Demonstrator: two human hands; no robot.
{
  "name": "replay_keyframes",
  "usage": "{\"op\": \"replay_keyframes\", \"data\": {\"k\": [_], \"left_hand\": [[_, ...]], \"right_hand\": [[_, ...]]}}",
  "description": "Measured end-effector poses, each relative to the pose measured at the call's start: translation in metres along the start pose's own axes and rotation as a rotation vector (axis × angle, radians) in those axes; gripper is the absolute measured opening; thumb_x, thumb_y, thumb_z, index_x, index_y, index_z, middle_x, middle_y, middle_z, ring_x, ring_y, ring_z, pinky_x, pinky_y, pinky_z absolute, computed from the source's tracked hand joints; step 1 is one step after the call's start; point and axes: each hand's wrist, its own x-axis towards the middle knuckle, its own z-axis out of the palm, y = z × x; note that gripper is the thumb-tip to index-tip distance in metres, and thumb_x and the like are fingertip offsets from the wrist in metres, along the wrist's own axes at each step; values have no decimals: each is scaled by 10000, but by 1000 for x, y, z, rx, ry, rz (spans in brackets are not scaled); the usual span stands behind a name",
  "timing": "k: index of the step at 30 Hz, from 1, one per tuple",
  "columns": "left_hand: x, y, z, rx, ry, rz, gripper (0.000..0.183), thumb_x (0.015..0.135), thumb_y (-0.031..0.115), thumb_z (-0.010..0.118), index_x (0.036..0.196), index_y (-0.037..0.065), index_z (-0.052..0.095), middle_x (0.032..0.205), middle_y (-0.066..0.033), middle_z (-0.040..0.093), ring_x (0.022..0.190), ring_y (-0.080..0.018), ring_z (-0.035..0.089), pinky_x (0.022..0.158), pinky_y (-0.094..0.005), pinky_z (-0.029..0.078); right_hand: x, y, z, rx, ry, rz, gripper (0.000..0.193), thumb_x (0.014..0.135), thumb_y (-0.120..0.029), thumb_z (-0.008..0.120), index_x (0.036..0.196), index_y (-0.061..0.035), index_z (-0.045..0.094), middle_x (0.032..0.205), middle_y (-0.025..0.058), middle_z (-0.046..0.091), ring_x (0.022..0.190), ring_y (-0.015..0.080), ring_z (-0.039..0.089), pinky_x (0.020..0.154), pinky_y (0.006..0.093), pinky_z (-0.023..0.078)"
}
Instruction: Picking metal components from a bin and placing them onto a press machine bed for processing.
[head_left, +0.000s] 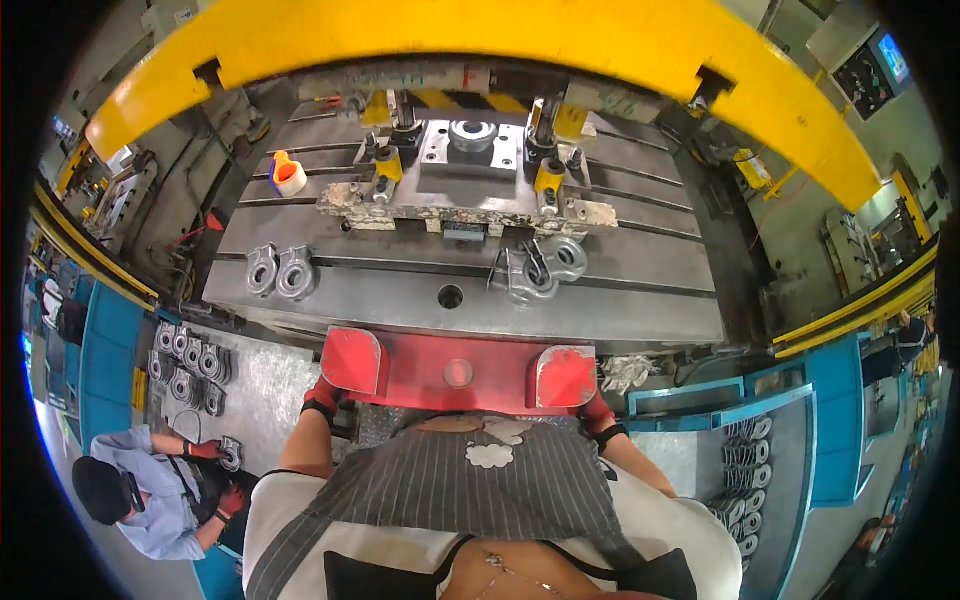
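Note:
Both my hands wear red gloves and reach to the two ends of a red control box [455,385] at the front edge of the press bed. My left hand [325,393] is beneath the left red hood [352,362]. On the other end, my right hand [599,410] is beneath the right red hood [567,377]. The hoods hide the fingers of both hands. Beyond the box, a round metal ring part [472,135] sits in the lower die [455,185].
On the press bed [380,295] lie two ring parts [280,270] at left and several more [535,270] at right. A tape roll [288,175] stands farther back. The yellow press frame [470,35] arches overhead. A co-worker [150,490] handles a part at lower left; a blue bin [805,430] holds parts at right.

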Motion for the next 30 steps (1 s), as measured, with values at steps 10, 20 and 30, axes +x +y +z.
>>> {"op": "replay_keyframes", "data": {"k": [10,20,30], "left_hand": [[-9,3,2,-409,-30,2,451,818,211,600,1220,47,482,1181,-99,556,1085,-217,517,907,-331,431],[-28,68,-71,-171,586,254,281,905,209,507,1017,-35,588,1030,-157,635,930,-261,605,809,-375,452],[20,420,-57,-5,305,1136,574,811,284,660,1300,65,453,1310,-194,447,1231,-312,410,1015,-371,342]], "right_hand": [[0,-1,7,-139,-19,-163,434,893,-179,508,1307,-79,423,1259,53,505,1120,185,500,922,327,424],[-31,-71,3,425,652,-325,322,950,-285,455,1140,-36,532,982,57,596,867,149,583,769,279,475],[-20,-151,64,488,178,-11,379,963,-314,428,978,33,579,803,120,646,592,189,614,534,327,518]]}}
